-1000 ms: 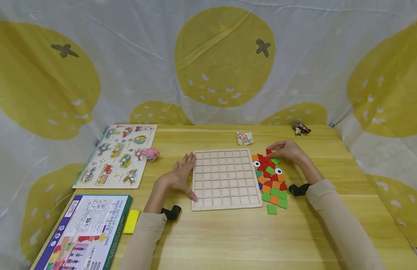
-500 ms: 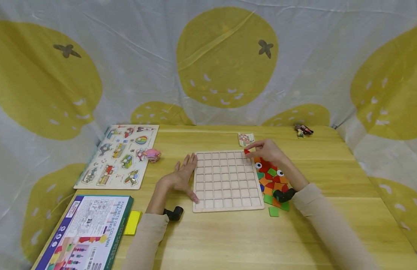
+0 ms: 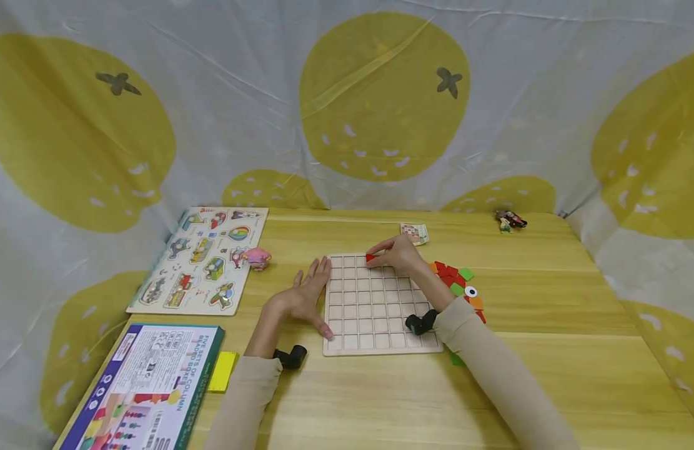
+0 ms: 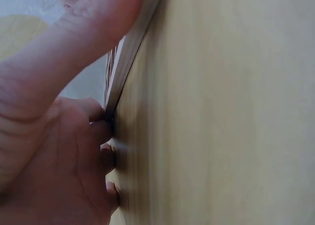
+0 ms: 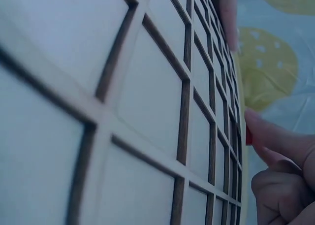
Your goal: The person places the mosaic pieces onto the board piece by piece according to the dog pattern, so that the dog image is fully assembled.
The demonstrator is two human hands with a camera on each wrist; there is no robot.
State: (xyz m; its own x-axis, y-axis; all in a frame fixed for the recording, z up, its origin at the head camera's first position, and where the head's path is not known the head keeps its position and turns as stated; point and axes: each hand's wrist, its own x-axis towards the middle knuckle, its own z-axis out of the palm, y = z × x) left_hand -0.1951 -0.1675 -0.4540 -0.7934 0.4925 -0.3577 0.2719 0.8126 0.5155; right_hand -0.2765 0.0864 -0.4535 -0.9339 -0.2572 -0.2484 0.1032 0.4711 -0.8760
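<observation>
A square wooden grid board (image 3: pixel 349 328) lies flat on the table before me, its compartments bare where they show. My right hand (image 3: pixel 400 255) reaches over it and pinches a small red tile (image 3: pixel 370 257) between thumb and fingers at the middle of the far row. In the right wrist view, only a sliver of that red tile shows past the board's edge. My left hand (image 3: pixel 302 300) rests spread along the board's left side, with the thumb at the near left corner. The left wrist view shows that thumb (image 4: pixel 78 43) over the board's edge and the other fingers beside it.
Right of the board lie loose red, green and orange tiles (image 3: pixel 448 275), partly hidden by my right arm. A pattern card (image 3: pixel 416 234) sits behind. At left are a picture puzzle (image 3: pixel 197 275), a pink toy (image 3: pixel 258 259), a box (image 3: pixel 150 369) and a yellow block (image 3: pixel 222 371).
My right hand has carried the red tile leftward from the tile pile, past the board's far right corner, to the middle of the far row. My left hand has stayed at the board's left side.
</observation>
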